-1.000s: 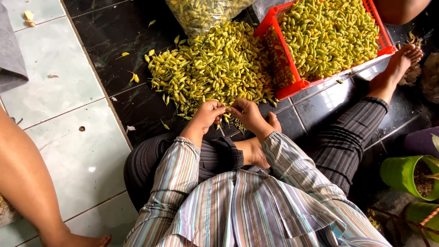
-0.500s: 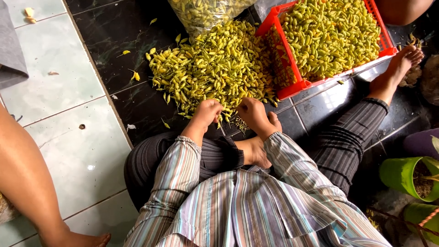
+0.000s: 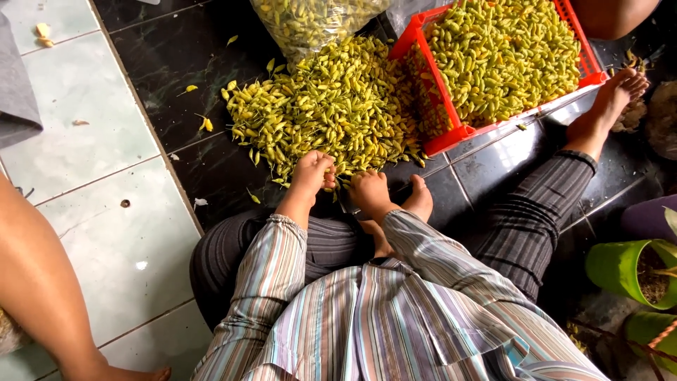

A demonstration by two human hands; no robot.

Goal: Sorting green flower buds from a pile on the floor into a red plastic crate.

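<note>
Tiled floor [image 3: 106, 233], pale green squares to one side and dark polished ones to the other; work is done seated on it, legs spread.

Item: loose heap of small yellow-green buds [image 3: 331, 113], spilled across the dark tiles directly ahead of the seated person. Slender, pointed, petal-like pieces; a few strays lie apart on the tiles nearby.

Item: red plastic crate [image 3: 451, 134], slatted, touching the heap's far side and filled with the same buds.

Item: clear plastic bag [image 3: 310, 21], behind the heap, also holding buds.

Item: green pots [image 3: 620, 268], off beside the person's right leg, well apart from the work.

Hands: left hand [image 3: 314, 173], fingers curled down into the near edge of the heap, closed loosely on a few buds as far as the angle allows one to tell. Right hand [image 3: 370, 190], knuckles up just beside the left, fingers folded under; whether it holds anything cannot be told, the palm being hidden. Both wrists emerge from striped shirt sleeves [image 3: 275, 261]. Another person's bare leg [image 3: 42, 282] stands at the edge of the pale tiles.

Handling notes, by judgement: each bud is very light and soft, easily bruised or crushed by a hard pinch, and dry enough not to slip. Singly, best taken between thumb and fingertip at the thicker base end. In bulk the heap shifts and slides freely, so a cupped scoop from the near edge suits it better than a grab from the top.
</note>
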